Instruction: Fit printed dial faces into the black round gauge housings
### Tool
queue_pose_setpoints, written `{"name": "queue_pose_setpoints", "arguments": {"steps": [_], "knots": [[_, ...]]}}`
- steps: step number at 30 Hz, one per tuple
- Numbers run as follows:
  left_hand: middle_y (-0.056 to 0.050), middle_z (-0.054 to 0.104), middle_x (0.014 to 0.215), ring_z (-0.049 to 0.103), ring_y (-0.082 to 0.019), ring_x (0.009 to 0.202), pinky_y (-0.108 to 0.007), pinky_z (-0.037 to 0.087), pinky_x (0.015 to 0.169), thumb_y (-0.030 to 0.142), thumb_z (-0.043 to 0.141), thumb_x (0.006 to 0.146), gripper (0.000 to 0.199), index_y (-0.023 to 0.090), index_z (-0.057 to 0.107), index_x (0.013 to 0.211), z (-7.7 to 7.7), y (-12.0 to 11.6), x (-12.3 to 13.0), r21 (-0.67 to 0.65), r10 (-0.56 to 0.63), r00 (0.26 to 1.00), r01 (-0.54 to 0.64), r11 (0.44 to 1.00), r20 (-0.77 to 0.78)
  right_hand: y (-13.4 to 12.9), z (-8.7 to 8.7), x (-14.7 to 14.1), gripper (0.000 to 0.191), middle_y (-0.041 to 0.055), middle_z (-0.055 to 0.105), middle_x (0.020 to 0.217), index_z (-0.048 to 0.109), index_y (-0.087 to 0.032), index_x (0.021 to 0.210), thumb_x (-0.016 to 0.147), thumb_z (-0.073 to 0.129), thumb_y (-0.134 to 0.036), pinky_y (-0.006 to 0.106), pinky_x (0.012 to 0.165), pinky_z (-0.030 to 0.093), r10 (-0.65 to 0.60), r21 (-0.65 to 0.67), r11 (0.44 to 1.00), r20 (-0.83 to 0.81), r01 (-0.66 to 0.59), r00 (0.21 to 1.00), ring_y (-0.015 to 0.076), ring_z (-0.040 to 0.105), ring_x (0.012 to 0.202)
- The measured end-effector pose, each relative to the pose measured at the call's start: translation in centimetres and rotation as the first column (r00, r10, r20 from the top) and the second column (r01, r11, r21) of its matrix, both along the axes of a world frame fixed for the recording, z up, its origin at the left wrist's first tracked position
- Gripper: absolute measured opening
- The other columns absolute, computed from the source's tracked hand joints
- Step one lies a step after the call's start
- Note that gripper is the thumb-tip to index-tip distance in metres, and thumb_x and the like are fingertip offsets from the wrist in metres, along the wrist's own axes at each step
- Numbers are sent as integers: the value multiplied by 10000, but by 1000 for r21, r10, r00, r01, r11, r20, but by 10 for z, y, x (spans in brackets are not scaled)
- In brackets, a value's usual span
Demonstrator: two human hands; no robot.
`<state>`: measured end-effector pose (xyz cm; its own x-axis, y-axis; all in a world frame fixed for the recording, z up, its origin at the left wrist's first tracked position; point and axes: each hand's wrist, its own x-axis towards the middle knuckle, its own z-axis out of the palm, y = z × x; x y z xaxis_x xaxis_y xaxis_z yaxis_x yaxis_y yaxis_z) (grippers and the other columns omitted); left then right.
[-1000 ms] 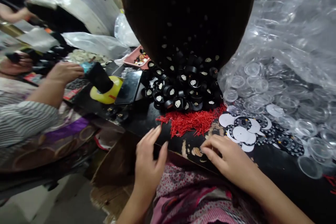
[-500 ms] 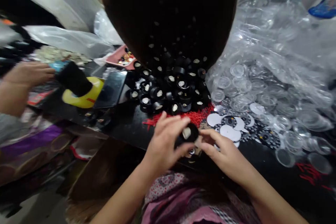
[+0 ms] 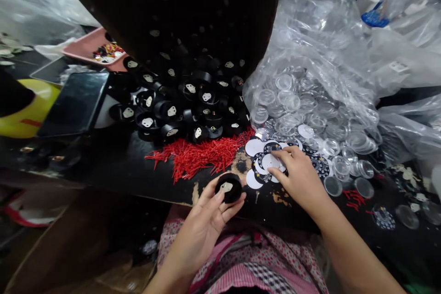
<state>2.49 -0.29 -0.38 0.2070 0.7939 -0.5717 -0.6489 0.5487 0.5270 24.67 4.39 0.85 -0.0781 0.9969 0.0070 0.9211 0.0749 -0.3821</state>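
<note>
My left hand (image 3: 203, 220) grips the black case (image 3: 235, 188), curled fingers seemingly steadying it near the white discs (image 3: 270, 161); my right hand (image 3: 301, 177)'s there, whether pinching I can't tell.

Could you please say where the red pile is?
In the head view, the red pile lies left of the white discs, between black cases and the left hand.
</note>
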Motion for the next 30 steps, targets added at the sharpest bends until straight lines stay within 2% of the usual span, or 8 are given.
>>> {"name": "queue_pose_setpoints", "arguments": {"steps": [5,10,12,16,18,21,25,30], "knots": [[-65,751,1046,732,-198,885,-333,599,821,403,614,897,227,223,654,1030,6,5,8,14,65,997,-64,998,-46,1,-8,6,121,72,652,939,623,-190,967,874,609,-267,400,793,471,-108,-14,994,-224,107,969,244,615,869],[-119,724,1168,715,-233,1013,-346,573,884,367,485,972,288,189,623,1151,11,11,11,-54,49,999,-49,997,-7,-2,3,6,136,-2,655,761,615,-213,851,876,640,-345,304,657,459,-213,-59,976,-480,211,851,170,604,688],[-121,691,1249,690,-262,1084,-392,554,932,399,463,977,331,200,617,1192,13,14,13,-88,27,997,-21,996,67,-7,9,-2,124,-1,658,765,627,-209,850,896,631,-325,303,683,457,-107,26,990,-477,136,872,164,605,705],[-85,664,1299,662,-268,1130,-476,508,997,422,459,976,341,253,598,1238,16,19,20,-87,55,987,-42,995,149,-20,14,-27,97,35,678,878,644,-196,896,944,562,-215,342,807,460,280,163,959,-394,-233,875,181,620,849],[-68,685,1261,667,-249,1114,-471,504,1002,427,468,971,342,281,591,1255,17,17,21,-41,100,982,-95,995,161,-23,11,-36,80,55,669,988,651,-200,895,935,583,-210,347,869,465,313,166,950,-449,-266,837,190,618,960],[-52,704,1233,664,-235,1116,-442,516,989,467,500,948,342,304,620,1225,15,11,23,55,131,972,-144,988,194,-23,8,-40,52,63,631,1120,649,-220,948,901,633,-237,337,877,482,153,79,988,-570,-131,807,189,607,1006],[-49,704,1249,662,-238,1124,-440,521,987,487,535,927,353,309,640,1214,11,8,23,89,91,981,-107,990,170,-22,11,-37,202,20,657,945,616,-238,1083,883,638,-261,303,716,498,-109,-145,989,-669,14,736,161,607,791],[-4,656,1334,562,-253,1277,-420,487,1042,420,575,919,361,339,625,1267,6,8,30,96,44,999,-46,994,26,-22,24,-43,103,6,677,903,664,-242,983,912,589,-254,293,722,483,-119,-120,992,-717,46,687,160,619,806]]}}
